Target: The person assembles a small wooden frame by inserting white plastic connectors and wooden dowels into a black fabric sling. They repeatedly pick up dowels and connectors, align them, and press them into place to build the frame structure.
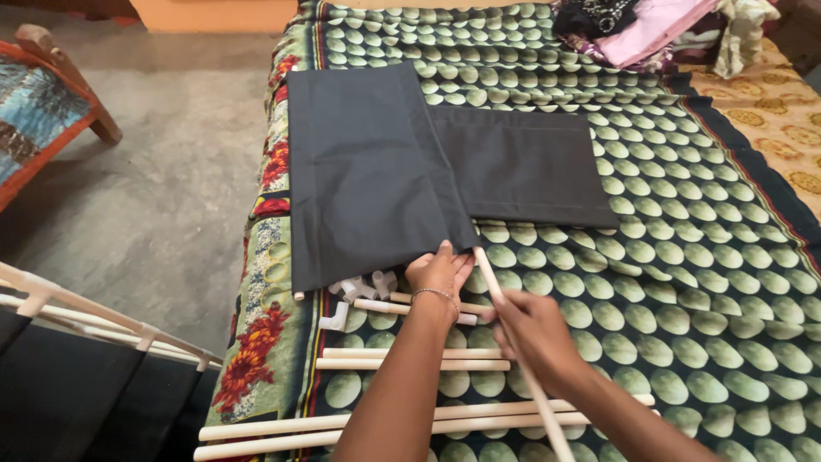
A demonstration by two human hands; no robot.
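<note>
hands: left (440,272) pins black cloth (376,171), right (532,332) grips white rod (522,359).

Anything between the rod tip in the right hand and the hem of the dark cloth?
Nothing visible. The right hand holds the pale rod, its tip right at the dark cloth edge, where the left hand pins the hem. Loose pipe fittings lie to the left, off the path.
</note>
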